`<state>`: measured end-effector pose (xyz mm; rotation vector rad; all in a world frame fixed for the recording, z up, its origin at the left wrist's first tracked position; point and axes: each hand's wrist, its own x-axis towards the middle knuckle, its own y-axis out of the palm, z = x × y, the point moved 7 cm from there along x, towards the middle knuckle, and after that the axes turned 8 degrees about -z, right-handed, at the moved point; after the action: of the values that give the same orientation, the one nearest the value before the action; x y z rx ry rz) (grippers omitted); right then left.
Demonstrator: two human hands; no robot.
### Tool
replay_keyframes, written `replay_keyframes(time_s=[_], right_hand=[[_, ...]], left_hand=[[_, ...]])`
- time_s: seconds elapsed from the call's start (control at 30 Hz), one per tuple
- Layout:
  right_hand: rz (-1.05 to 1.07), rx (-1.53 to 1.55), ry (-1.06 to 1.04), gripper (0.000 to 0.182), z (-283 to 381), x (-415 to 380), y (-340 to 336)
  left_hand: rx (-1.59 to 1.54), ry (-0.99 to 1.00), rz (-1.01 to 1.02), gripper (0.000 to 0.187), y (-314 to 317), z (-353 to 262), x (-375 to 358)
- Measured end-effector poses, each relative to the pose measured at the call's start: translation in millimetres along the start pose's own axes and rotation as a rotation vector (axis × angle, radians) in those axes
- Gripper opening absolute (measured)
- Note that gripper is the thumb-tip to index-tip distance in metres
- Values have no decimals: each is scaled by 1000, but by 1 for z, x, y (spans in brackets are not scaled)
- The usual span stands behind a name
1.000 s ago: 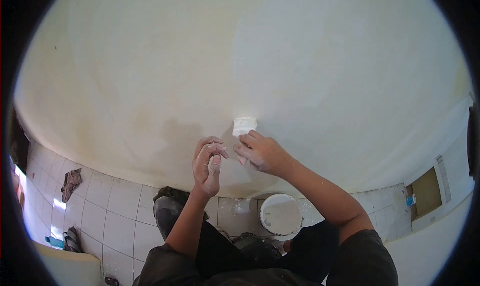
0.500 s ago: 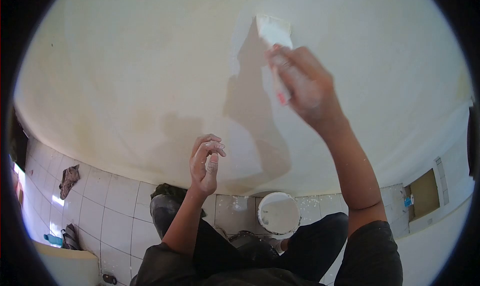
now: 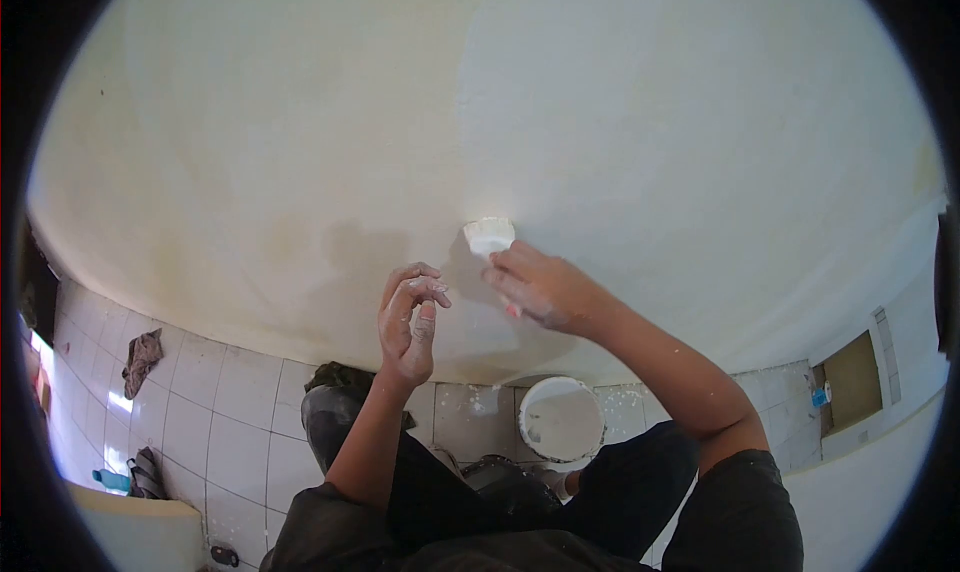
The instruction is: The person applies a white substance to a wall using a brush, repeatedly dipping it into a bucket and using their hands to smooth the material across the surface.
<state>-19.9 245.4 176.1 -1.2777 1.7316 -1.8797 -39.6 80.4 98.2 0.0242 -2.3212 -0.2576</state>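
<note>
My right hand (image 3: 545, 286) is closed around the handle of a wide paintbrush (image 3: 489, 235), whose reddish handle end shows below the fingers. Pale bristles touch the cream-white wall (image 3: 280, 132), which has a whiter area on the right side. Raised in front of the lower wall, my left hand (image 3: 407, 322) has loosely bent fingers and holds nothing. White smears mark the fingers of both hands. Below, between my knees and the wall, a white bucket (image 3: 562, 400) stands on the floor with whitish contents.
Pale floor tiles (image 3: 237, 387) carry white spatters near the bucket. A crumpled cloth (image 3: 142, 360) and a turquoise bottle (image 3: 112, 480) lie at the left. A recess (image 3: 853, 387) opens low in the wall on the right, with a small blue-and-white item (image 3: 821, 396) beside it.
My right hand has swept the paintbrush down and to the left along the wall, from high up to beside my left hand. The left hand has barely moved.
</note>
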Motion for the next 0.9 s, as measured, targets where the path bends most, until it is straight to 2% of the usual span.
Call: replay_keyframes(time_s=[0.03,0.1,0.17,0.27,0.37,0.47,0.63,0.77,0.87,0.9], right_hand=[[-5,-12,-10,32,-6,3,-13],[-277,-31,-111,31,-23,12,-63],[-567,-38,-102,37,-26,19,-128],[-774,-309,-136,39,-12,19,-177],[-596,-292,-29,33,-22,3,-149],[-473,-293,-19,35,-16,-17,-89],[-271,-121,8,43,-1,-52,2],[14,71,171,45,-6,-77,46],[-105,124,165,47,-15,-66,15],[-228,94,122,49,-21,-58,-6]], left_hand=[[-3,3,3,37,0,0,0],[-3,16,4,35,-1,-1,0],[6,36,5,31,-1,-2,1],[-23,17,-18,31,-2,-2,2],[-32,7,-20,31,-2,0,2],[-26,9,-8,31,-2,1,1],[-35,6,23,30,4,0,1],[-28,1,43,29,7,1,0],[-21,0,44,29,8,3,-1],[-24,-1,45,29,8,3,-2]])
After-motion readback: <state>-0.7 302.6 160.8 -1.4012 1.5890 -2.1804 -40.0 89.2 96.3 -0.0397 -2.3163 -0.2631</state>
